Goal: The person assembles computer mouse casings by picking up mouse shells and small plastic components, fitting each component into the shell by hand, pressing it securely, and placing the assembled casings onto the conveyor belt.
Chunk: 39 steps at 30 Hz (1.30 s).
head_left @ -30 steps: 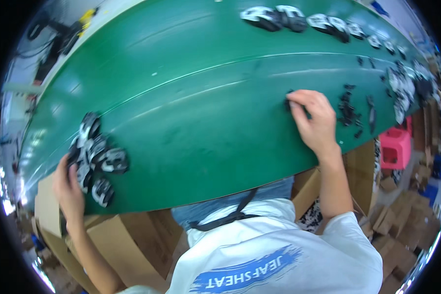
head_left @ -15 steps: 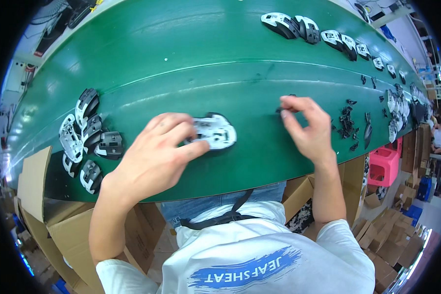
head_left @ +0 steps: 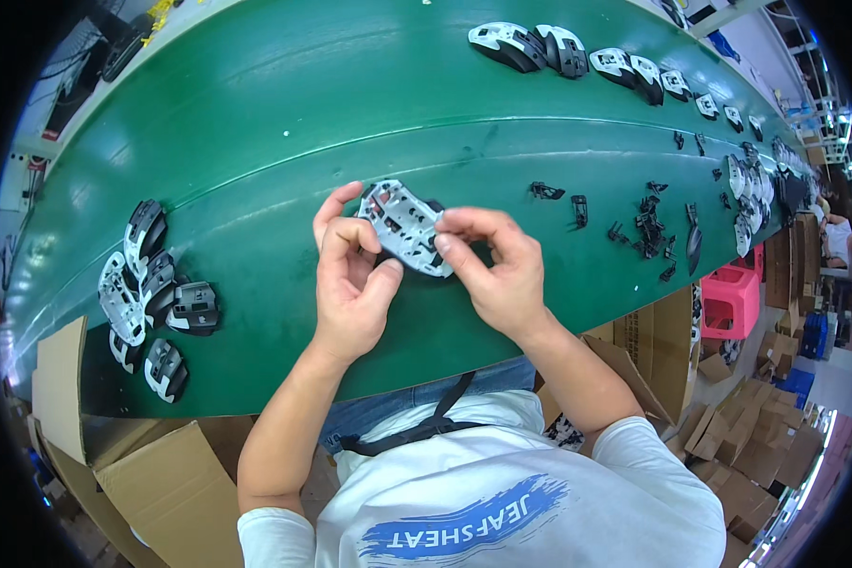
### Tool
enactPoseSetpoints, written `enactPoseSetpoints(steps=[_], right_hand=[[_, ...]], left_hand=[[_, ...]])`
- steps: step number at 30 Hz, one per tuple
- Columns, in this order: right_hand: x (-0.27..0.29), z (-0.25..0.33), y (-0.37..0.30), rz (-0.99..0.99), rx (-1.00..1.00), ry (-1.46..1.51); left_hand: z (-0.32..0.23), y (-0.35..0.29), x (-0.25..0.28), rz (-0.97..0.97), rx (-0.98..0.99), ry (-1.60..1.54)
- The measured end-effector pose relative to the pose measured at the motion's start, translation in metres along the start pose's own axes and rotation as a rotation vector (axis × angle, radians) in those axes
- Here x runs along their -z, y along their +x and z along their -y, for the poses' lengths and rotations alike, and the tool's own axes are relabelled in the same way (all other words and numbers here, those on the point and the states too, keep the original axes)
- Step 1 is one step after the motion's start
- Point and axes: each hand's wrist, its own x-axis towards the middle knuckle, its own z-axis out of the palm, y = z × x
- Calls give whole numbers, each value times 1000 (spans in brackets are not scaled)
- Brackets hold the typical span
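Observation:
A white mouse shell (head_left: pixel 402 222) with its hollow, ribbed inside turned up is held tilted above the green table. My left hand (head_left: pixel 350 284) grips its left edge with thumb and fingers, the index finger raised beside it. My right hand (head_left: pixel 497 270) is closed in a pinch at the shell's right edge; a dark bit shows near those fingertips, but whether it is a loose part or belongs to the shell I cannot tell. To the right of my right hand lie two small black plastic pieces (head_left: pixel 546 190).
At the left sits a cluster of black-and-white mouse shells (head_left: pixel 158 279). Further right is a pile of small black parts (head_left: pixel 649 225), with white shells (head_left: pixel 743 194) beyond. More shells (head_left: pixel 506 45) line the far edge. Cardboard boxes (head_left: pixel 175 483) stand below the near edge.
My left hand has lifted and tilted the shell. My right hand has moved left from the small black pieces to the shell's right edge. The whole view has shifted slightly.

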Motion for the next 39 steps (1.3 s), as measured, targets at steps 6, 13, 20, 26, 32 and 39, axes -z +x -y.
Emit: enactPoseSetpoints(steps=[6, 13, 20, 26, 32, 39], right_hand=[[-16, 6, 21, -6, -87, 296], [-28, 31, 50, 42, 59, 86], [-45, 11, 47, -116, 161, 161], [-51, 14, 52, -120, 245, 183], [-48, 20, 41, -62, 355, -131], [-58, 16, 37, -63, 501, -248]], left_hand=[[-21, 23, -24, -91, 178, -385], [-17, 35, -19, -87, 349, -577], [-15, 31, -30, -210, 314, -861], [-13, 32, -23, -254, 275, -819], [-8, 28, -9, -224, 79, -654], [-5, 18, -8, -161, 19, -377]])
